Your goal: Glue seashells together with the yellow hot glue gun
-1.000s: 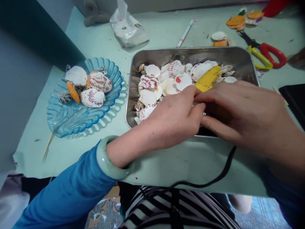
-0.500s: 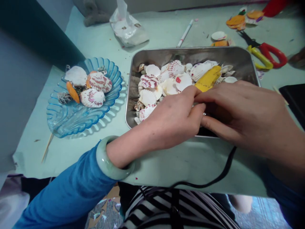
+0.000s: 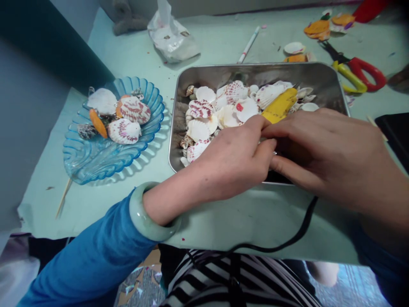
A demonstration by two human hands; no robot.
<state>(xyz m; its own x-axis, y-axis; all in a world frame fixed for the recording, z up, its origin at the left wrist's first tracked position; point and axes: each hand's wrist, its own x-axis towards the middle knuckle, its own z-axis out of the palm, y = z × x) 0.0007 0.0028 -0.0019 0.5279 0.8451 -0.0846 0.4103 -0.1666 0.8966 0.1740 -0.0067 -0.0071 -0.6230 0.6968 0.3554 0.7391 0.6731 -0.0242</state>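
My right hand (image 3: 335,153) curls over a yellow glue gun (image 3: 281,106). The gun's front part sticks out past my fingers, and a black cord hangs below the hand. Against the right hand's fingertips presses my left hand (image 3: 233,157), closed, with a green bangle (image 3: 153,213) at its wrist. Whatever lies between the fingers is hidden; only a small shiny dot shows there. Both hands are over the near side of a metal tray (image 3: 255,68). White and purple-speckled scallop shells (image 3: 234,94) and small sea snail shells (image 3: 186,142) fill it.
Left of the tray stands a blue scalloped glass dish (image 3: 118,170) with several shells and a wooden stick (image 3: 64,198) beside it. Farther back are a plastic bag (image 3: 172,40), a marker (image 3: 248,44), scissors (image 3: 358,74) and orange-coloured shells (image 3: 318,30). A black object (image 3: 396,132) lies at the right.
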